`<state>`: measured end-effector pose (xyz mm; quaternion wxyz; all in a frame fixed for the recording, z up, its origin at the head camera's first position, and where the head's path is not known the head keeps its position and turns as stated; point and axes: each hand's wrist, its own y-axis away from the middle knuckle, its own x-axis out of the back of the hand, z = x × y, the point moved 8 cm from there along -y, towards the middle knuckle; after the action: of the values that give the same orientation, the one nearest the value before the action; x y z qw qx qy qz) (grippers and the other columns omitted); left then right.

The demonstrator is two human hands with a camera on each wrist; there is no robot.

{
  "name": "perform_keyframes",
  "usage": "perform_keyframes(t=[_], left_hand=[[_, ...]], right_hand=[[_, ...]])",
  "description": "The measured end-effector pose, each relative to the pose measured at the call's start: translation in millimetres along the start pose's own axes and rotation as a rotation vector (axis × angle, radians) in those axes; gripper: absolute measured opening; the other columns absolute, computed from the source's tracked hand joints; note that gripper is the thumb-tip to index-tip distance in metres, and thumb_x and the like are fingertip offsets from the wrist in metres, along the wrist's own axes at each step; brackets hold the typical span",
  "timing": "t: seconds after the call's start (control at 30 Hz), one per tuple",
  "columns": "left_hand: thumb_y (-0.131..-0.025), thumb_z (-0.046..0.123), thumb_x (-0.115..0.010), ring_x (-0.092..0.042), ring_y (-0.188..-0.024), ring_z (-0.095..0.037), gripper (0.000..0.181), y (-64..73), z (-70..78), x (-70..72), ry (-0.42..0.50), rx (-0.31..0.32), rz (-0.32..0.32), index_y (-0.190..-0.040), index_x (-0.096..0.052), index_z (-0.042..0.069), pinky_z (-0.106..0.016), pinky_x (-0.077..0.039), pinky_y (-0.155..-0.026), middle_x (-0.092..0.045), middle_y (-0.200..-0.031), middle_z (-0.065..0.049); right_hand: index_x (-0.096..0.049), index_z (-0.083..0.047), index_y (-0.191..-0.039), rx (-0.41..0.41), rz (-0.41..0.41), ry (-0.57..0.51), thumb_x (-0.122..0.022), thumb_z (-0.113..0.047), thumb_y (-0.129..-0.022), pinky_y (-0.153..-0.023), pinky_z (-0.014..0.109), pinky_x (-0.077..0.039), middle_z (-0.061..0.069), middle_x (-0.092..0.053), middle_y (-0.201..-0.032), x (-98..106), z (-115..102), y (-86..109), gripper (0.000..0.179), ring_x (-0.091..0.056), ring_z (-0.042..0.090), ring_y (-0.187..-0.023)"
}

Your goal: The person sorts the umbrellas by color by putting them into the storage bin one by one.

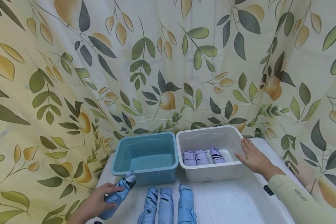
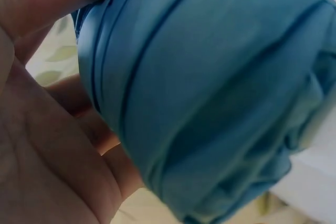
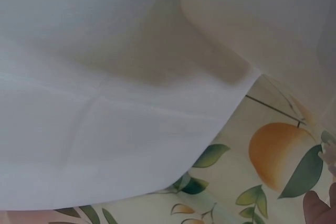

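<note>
My left hand (image 1: 96,200) grips a folded light-blue umbrella (image 1: 120,194) at the front left, its narrow end tilted up near the blue bin's front wall. In the left wrist view the gathered blue cloth of this umbrella (image 2: 220,77) fills most of the picture, with the palm beside it. My right hand (image 1: 254,158) rests at the right rim of the white bin (image 1: 210,171), fingers straight. Three folded purple umbrellas (image 1: 202,158) lie inside that bin. Only a bit of the right fingers (image 3: 316,211) shows in the right wrist view.
Three more folded blue umbrellas (image 1: 166,205) lie side by side on the white table (image 1: 226,199), in front of the bins. The blue bin (image 1: 156,179) stands left of the white one, nothing inside. A leaf-patterned curtain (image 1: 168,77) hangs behind and around the table.
</note>
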<state>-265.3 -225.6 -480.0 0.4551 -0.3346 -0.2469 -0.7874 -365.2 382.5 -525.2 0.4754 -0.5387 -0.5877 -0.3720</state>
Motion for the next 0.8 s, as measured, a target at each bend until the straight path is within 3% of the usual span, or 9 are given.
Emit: perform_keyframes(t=[0.13, 0.37, 0.6, 0.8], left_hand=[[-0.077, 0.019, -0.082, -0.052, -0.097, -0.024, 0.046, -5.7, 16.1, 22.2, -0.053, -0.007, 0.009, -0.121, -0.07, 0.026, -0.039, -0.047, -0.073, -0.056, -0.112, -0.002], [-0.075, 0.012, -0.082, -0.055, -0.095, -0.027, 0.048, -29.4, 34.2, 51.3, -0.168, -0.136, 0.093, -0.12, -0.07, 0.025, -0.04, -0.05, -0.069, -0.056, -0.11, -0.005], [-0.075, 0.006, -0.082, -0.055, -0.092, -0.024, 0.05, -68.4, 50.9, 71.9, -0.217, -0.218, 0.126, -0.121, -0.07, 0.022, -0.038, -0.048, -0.069, -0.057, -0.109, -0.005], [-0.078, 0.006, -0.08, -0.054, -0.102, -0.029, 0.049, -105.6, 52.9, 78.0, -0.211, -0.197, 0.085, -0.123, -0.069, 0.021, -0.043, -0.05, -0.077, -0.058, -0.116, -0.009]], right_hand=[[-0.01, 0.014, -0.149, -0.002, 0.004, -0.012, -0.036, -0.063, -0.097, -0.109, 0.064, -0.012, 0.031, -0.005, -0.156, 1, -1, 1.3, 0.096, 0.002, 0.046, -0.143], [-0.011, 0.014, -0.149, -0.001, 0.008, -0.008, -0.036, -0.062, -0.097, -0.108, 0.065, -0.014, 0.03, -0.004, -0.156, 5, -4, 3.1, 0.095, 0.001, 0.046, -0.143], [-0.011, 0.015, -0.148, 0.003, 0.014, 0.01, -0.036, -0.061, -0.098, -0.109, 0.064, -0.014, 0.031, -0.005, -0.156, 6, -3, 4.7, 0.094, -0.001, 0.046, -0.143], [-0.01, 0.015, -0.148, 0.003, 0.007, 0.021, -0.035, -0.062, -0.098, -0.109, 0.063, -0.014, 0.031, -0.004, -0.156, 3, -2, 2.9, 0.095, -0.002, 0.047, -0.143]])
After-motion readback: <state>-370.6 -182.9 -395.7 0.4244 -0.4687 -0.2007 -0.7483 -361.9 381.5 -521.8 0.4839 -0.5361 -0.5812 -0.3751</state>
